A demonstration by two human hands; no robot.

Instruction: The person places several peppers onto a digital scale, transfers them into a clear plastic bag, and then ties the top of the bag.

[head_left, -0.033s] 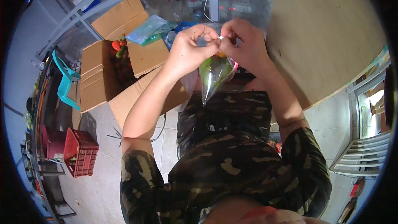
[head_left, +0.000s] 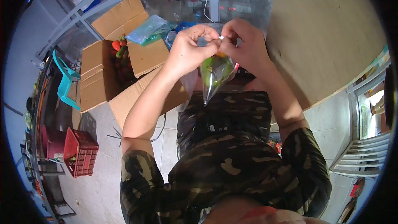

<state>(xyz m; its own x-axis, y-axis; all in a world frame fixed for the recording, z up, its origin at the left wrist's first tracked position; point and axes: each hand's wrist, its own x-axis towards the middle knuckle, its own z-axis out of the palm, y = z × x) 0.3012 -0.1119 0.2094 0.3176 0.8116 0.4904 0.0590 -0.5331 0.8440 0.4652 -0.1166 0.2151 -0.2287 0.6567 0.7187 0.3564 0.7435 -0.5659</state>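
With your left hand [head_left: 191, 49] and right hand [head_left: 244, 47] both pinched shut on the neck of the clear bag [head_left: 215, 74] hanging just left of the desk [head_left: 327, 37], keep the twist tight above the green produce

Tiled floor [head_left: 103, 182] carries an open cardboard box [head_left: 97, 79] (fruit inside) and a red crate [head_left: 83, 151].

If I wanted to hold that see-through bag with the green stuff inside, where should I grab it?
Probably at the bunched neck on top, coming from above, where the left hand and right hand already pinch it. The clear bag hangs down to a narrow point with the green contents in its belly, so gripping lower would likely squash them.
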